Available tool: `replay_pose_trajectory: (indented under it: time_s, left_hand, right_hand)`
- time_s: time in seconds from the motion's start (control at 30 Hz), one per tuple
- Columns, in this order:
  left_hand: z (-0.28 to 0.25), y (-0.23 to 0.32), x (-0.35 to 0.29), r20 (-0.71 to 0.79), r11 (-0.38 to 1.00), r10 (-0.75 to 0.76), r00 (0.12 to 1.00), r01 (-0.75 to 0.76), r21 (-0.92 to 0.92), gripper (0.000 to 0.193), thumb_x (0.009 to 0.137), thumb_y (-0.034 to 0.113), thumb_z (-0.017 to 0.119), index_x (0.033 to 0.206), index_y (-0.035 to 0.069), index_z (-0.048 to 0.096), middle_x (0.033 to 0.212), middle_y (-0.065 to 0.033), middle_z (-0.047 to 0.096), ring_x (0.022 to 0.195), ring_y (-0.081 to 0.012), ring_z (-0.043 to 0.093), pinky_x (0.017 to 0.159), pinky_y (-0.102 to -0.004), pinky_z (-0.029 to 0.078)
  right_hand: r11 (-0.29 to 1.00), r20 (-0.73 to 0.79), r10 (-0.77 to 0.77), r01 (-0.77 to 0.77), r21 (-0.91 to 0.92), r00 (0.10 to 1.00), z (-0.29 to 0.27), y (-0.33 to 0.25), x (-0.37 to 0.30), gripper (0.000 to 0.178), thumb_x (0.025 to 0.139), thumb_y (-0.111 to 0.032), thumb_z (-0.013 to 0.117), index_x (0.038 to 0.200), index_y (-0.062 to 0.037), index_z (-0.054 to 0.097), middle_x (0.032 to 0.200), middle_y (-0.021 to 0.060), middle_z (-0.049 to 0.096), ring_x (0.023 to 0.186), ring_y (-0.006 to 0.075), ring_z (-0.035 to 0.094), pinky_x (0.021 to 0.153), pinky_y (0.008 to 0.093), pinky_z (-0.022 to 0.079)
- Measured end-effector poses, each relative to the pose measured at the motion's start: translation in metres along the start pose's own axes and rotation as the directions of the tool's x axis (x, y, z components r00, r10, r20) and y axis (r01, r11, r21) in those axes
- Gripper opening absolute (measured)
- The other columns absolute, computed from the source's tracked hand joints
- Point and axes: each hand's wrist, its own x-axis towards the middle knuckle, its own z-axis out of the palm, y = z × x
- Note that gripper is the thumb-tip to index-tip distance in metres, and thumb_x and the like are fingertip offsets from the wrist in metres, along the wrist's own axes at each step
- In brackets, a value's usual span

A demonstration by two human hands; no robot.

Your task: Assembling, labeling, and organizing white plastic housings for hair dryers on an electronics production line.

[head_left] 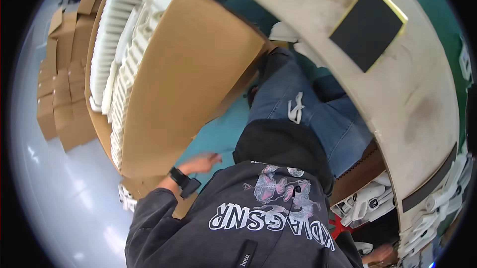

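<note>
My left hand [202, 162], smeared by motion, is at the lower middle, beyond a black wrist device [185, 182]. It is nearest to the lower edge of a large cardboard box [194, 54] and appears apart from it. White ribbed trays or racks [121, 44] fill the box's left side. Low on the right, my right hand [380, 255] shows only in part, and its fingers are hard to make out. It is below a heap of white plastic parts [370, 203] in an open carton [352, 174] under the table edge. What it touches, if anything, is hidden.
A pale worktable [392, 104] curves along the right, bearing a black rectangular pad [367, 27] and more white parts [437, 201]. Stacked brown cartons [69, 89] stand on the floor at the far left. My jeans-clad legs [298, 89] lie between box and table.
</note>
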Motion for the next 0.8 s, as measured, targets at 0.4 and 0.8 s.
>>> replay_pose_trajectory:
  time_s: [0.4,0.8]
  left_hand:
    - [-0.105,0.150,-0.080,-0.733,0.224,0.680,-0.017,-0.947,0.230,0.054,0.107,0.056,0.036,0.121,0.020,0.074,0.142,-0.0250,0.047,0.115,-0.0336,0.052,0.098,-0.0537,0.038]
    - [-0.157,0.293,-0.104,-0.623,-0.695,0.688,-0.372,-0.584,-0.419,0.019,0.103,0.027,0.059,0.107,0.010,0.067,0.125,-0.0040,0.061,0.089,-0.0180,0.063,0.055,-0.0274,0.048]
  right_hand:
    - [0.731,0.280,0.324,-0.427,0.533,0.904,-0.149,-0.172,-0.019,0.025,0.105,-0.032,0.054,0.106,-0.0091,0.063,0.057,-0.0080,0.034,0.042,0.0054,0.028,0.040,0.0248,0.019]
    - [0.021,-0.493,-0.740,0.748,0.663,0.458,-0.263,-0.409,-0.090,0.018,0.073,0.005,0.062,0.069,-0.0128,0.063,0.071,0.0014,0.064,0.071,0.0103,0.061,0.065,0.0270,0.049]
